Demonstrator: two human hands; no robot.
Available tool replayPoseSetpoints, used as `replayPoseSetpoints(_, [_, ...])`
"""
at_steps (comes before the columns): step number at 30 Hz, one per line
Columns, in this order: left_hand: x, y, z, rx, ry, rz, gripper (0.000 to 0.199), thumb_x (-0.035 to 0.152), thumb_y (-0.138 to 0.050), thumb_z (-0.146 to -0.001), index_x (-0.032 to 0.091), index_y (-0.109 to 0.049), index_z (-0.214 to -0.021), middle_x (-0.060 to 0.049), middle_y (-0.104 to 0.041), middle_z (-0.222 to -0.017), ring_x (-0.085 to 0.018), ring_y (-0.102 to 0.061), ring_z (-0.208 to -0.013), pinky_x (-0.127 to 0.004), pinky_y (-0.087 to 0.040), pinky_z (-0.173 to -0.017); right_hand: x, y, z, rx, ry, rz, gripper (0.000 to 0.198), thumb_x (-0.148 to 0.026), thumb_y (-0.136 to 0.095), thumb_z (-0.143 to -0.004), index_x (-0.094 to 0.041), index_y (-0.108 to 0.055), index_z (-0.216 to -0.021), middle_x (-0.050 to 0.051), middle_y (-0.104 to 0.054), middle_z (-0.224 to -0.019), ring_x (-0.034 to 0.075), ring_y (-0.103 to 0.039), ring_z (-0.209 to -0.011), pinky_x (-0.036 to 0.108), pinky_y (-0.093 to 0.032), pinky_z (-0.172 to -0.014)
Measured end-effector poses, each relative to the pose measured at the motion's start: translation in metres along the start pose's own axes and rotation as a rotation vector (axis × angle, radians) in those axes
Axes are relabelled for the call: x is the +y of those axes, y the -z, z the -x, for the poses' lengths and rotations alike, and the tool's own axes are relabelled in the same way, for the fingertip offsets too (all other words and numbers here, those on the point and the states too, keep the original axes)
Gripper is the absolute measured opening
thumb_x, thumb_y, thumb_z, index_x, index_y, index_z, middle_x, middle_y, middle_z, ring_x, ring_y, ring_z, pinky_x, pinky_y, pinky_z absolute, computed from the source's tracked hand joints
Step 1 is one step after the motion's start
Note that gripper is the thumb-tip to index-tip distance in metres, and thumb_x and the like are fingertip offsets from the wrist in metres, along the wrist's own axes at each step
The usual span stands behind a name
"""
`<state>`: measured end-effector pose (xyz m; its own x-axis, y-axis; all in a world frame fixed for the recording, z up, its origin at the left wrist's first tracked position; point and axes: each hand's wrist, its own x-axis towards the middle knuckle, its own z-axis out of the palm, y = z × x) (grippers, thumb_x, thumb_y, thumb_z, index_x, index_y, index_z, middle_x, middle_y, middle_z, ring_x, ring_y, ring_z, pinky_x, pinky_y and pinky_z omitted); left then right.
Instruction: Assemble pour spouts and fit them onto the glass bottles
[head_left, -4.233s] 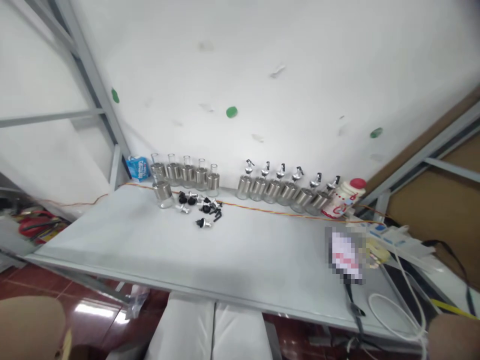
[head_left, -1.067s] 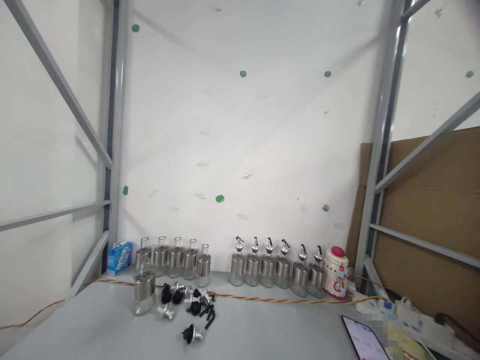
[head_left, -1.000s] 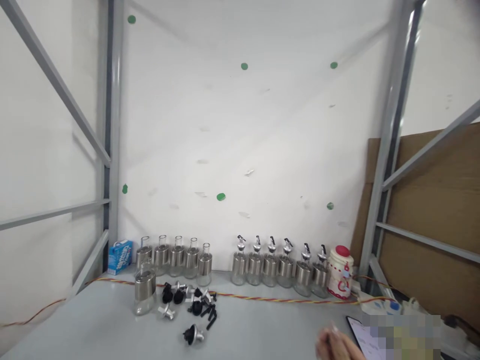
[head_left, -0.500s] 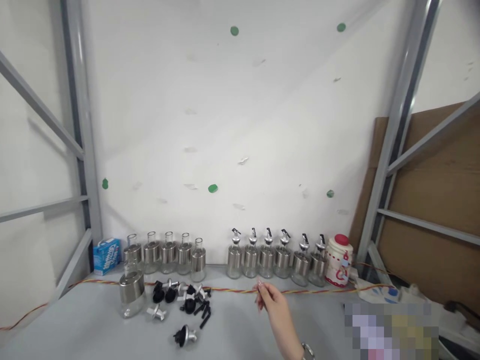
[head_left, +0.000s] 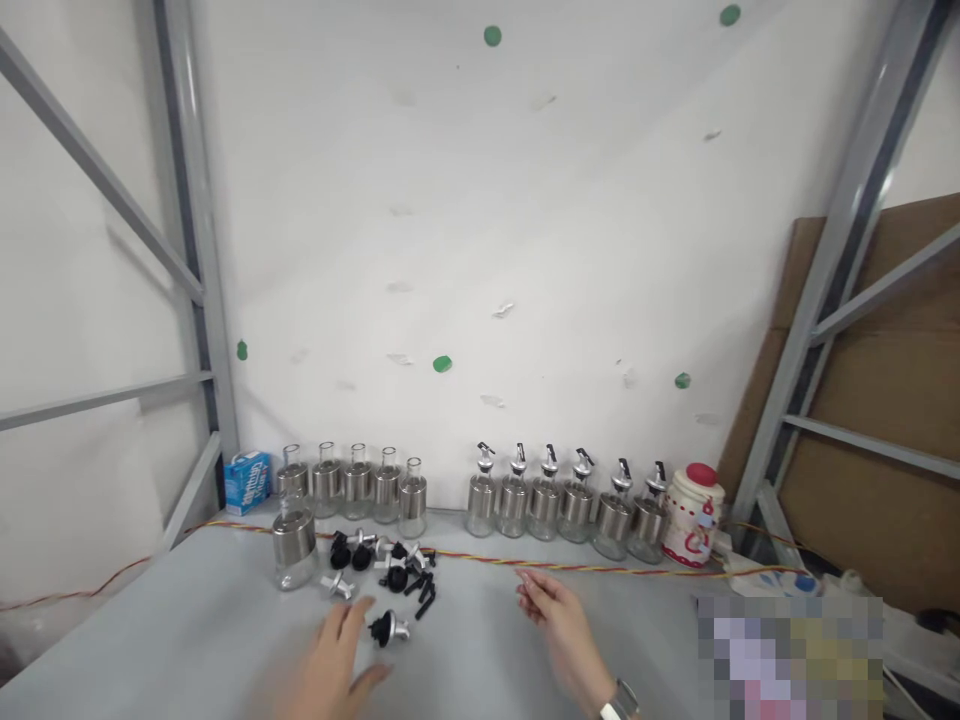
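My left hand (head_left: 334, 665), a little blurred, reaches in low over the table with thumb and fingers apart and nothing between them. Just to the right of its fingertips lies a black and silver pourer spout (head_left: 389, 628). My right hand (head_left: 553, 612), a watch on its wrist, hovers with its fingers curled together, and no object shows in them. More pourer parts (head_left: 361, 556) lie in a loose pile beyond the left hand, with small black levers (head_left: 425, 600) beside them. An uncapped glass bottle (head_left: 294, 540) with a metal sleeve stands left of the pile.
Several open bottles (head_left: 386, 487) line the wall at left, beside a blue box (head_left: 247, 483). Several bottles with pourers fitted (head_left: 544, 500) stand at right, then a red-lidded jar (head_left: 691, 515). A twisted red-yellow wire (head_left: 540, 566) crosses the table (head_left: 480, 660). Metal posts flank both sides.
My left hand has come into view from below, beside the single pourer spout. My right hand stays over the table with curled fingers. The whole view has shifted slightly.
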<state>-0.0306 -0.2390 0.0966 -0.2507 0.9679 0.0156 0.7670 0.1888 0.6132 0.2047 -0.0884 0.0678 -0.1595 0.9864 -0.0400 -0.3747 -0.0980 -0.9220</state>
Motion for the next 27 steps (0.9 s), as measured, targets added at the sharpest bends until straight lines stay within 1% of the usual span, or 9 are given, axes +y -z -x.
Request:
replayPoseSetpoints(2, [-0.004, -0.004, -0.015, 0.131, 0.048, -0.135, 0.054, 0.027, -0.049, -0.072, 0.023, -0.034, -0.124, -0.009, -0.039, -0.122, -0.025, -0.045, -0.103, -0.037, -0.037, -0.082, 0.002, 0.001, 0.0, 0.005, -0.003, -0.017, 0.038, -0.039, -0.077, -0.042, -0.014, -0.065, -0.068, 0.001, -0.061, -0.059, 0.011, -0.053, -0.057, 0.023, -0.043, -0.06])
replayPoseSetpoints(5, [-0.008, -0.015, -0.028, 0.181, -0.059, -0.236, 0.043, 0.024, -0.046, -0.073, 0.028, -0.046, -0.117, -0.006, -0.048, -0.113, -0.022, -0.045, -0.103, -0.032, -0.038, -0.08, 0.005, 0.0, -0.001, -0.015, -0.038, -0.017, 0.038, -0.04, -0.076, -0.045, -0.013, -0.065, -0.069, 0.001, -0.06, -0.058, 0.01, -0.052, -0.055, 0.022, -0.042, -0.058])
replayPoseSetpoints(10, [-0.008, -0.023, -0.033, 0.236, -0.087, -0.317, 0.029, 0.019, -0.046, -0.072, 0.016, -0.059, -0.098, -0.011, -0.059, -0.095, -0.027, -0.049, -0.096, -0.04, -0.034, -0.083, 0.005, -0.001, -0.001, -0.091, -0.032, 0.038, 0.039, -0.044, -0.072, -0.051, -0.011, -0.062, -0.07, 0.0, -0.055, -0.053, 0.008, -0.048, -0.05, 0.021, -0.038, -0.053])
replayPoseSetpoints(12, [-0.002, -0.022, -0.037, 0.279, -0.094, -0.136, 0.025, 0.024, -0.046, -0.073, 0.014, -0.057, -0.094, -0.012, -0.059, -0.094, -0.027, -0.051, -0.094, -0.04, -0.034, -0.083, 0.001, -0.005, 0.0, -0.133, 0.017, 0.058, 0.038, -0.043, -0.071, -0.054, -0.012, -0.06, -0.073, 0.0, -0.055, -0.053, 0.009, -0.047, -0.051, 0.022, -0.038, -0.054])
replayPoseSetpoints(14, [0.011, -0.021, -0.046, 0.233, -0.122, 0.217, 0.029, 0.032, -0.046, -0.074, 0.015, -0.051, -0.097, -0.01, -0.057, -0.093, -0.024, -0.054, -0.088, -0.037, -0.04, -0.077, -0.006, -0.014, 0.002, -0.186, 0.08, 0.055, 0.036, -0.042, -0.068, -0.06, -0.013, -0.056, -0.078, 0.0, -0.056, -0.056, 0.009, -0.048, -0.053, 0.022, -0.038, -0.055])
replayPoseSetpoints(17, [0.038, -0.025, -0.064, -0.039, -0.122, 0.784, 0.049, 0.045, -0.051, -0.068, 0.018, -0.038, -0.107, -0.007, -0.054, -0.089, -0.02, -0.06, -0.072, -0.032, -0.048, -0.058, -0.015, -0.034, 0.004, -0.278, 0.16, 0.056, 0.029, -0.04, -0.062, -0.068, -0.017, -0.047, -0.078, -0.001, -0.056, -0.055, 0.01, -0.048, -0.052, 0.022, -0.035, -0.052])
replayPoseSetpoints(19, [0.053, -0.034, -0.074, -0.109, -0.078, 0.975, 0.052, 0.052, -0.056, -0.061, 0.017, -0.044, -0.097, -0.006, -0.053, -0.085, -0.019, -0.06, -0.067, -0.03, -0.048, -0.052, -0.017, -0.046, 0.005, -0.351, 0.172, 0.041, 0.028, -0.039, -0.061, -0.07, -0.019, -0.041, -0.075, -0.003, -0.054, -0.053, 0.009, -0.045, -0.048, 0.021, -0.031, -0.049])
replayPoseSetpoints(22, [0.058, -0.057, -0.079, -0.187, -0.104, 1.034, 0.048, 0.053, -0.059, -0.058, 0.015, -0.049, -0.085, -0.006, -0.056, -0.081, -0.018, -0.061, -0.063, -0.026, -0.047, -0.048, -0.011, -0.055, 0.005, -0.398, 0.11, -0.06, 0.033, -0.037, -0.063, -0.068, -0.02, -0.036, -0.076, -0.005, -0.051, -0.052, 0.008, -0.043, -0.048, 0.02, -0.028, -0.048])
replayPoseSetpoints(27, [0.042, -0.087, -0.072, -0.036, -0.164, 0.821, 0.041, 0.045, -0.057, -0.064, 0.014, -0.048, -0.089, -0.003, -0.057, -0.068, -0.016, -0.058, -0.053, -0.023, -0.045, -0.04, 0.005, -0.055, 0.006, -0.354, 0.02, -0.125, 0.04, -0.036, -0.068, -0.063, -0.02, -0.031, -0.067, -0.009, -0.038, -0.049, 0.006, -0.036, -0.043, 0.019, -0.021, -0.044])
